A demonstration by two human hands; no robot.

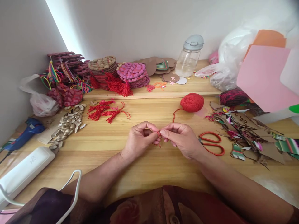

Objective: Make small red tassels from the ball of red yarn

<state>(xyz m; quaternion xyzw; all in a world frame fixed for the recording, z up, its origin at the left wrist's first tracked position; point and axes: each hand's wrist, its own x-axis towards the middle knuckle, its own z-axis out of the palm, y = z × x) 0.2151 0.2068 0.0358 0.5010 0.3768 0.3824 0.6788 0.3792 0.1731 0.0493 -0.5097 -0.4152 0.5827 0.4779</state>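
Observation:
My left hand (142, 137) and my right hand (178, 137) meet fingertip to fingertip above the middle of the wooden table. Both pinch a thin red yarn (158, 133), and a short end of it dangles below the fingers. Beyond my right hand lies a ball of red yarn (192, 102); its strand curls down and disappears behind that hand. Scissors with orange-red handles (211, 143) rest just right of my right wrist, their blades mostly hidden by it. Red yarn tassels (106, 110) lie in a loose pile past my left hand.
Sunflower-like seed shells (70, 123), a blue glue gun (29, 129) and a white power strip (29, 172) with a cable lie left. Cardboard scraps (254, 137) cover the right. On the back ledge stand stacked round pieces (133, 74) and a water bottle (189, 56).

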